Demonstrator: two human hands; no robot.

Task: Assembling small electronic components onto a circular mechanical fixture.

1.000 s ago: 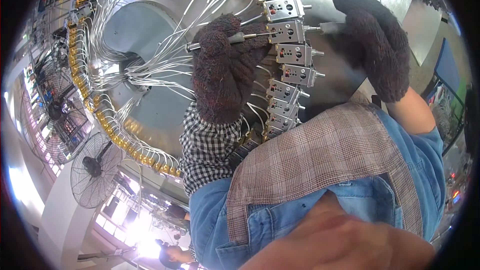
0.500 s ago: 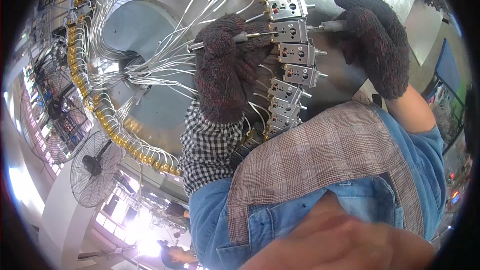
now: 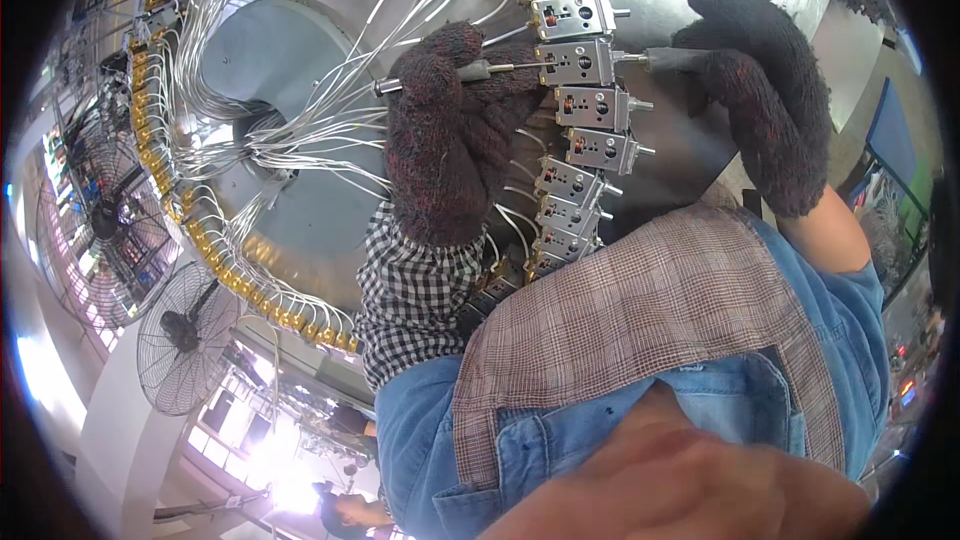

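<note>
We see 2 gloved hands at a round metal carousel (image 3: 300, 230) ringed with small grey switch units. Left hand (image 3: 450, 140), in a dark knit glove, has its grip clenched around a thin metal tool (image 3: 440, 78), tip touching the left side of one switch unit (image 3: 577, 62). Right hand (image 3: 760, 90), same glove type, has its grip pinched on the shaft (image 3: 632, 58) sticking out of that unit's right side. The unit sits third from top in the row on the carousel rim. White wires (image 3: 300, 120) fan toward the carousel centre, brass fittings (image 3: 200, 240) line the left rim. 2 fans (image 3: 185, 335) stand lower left.
</note>
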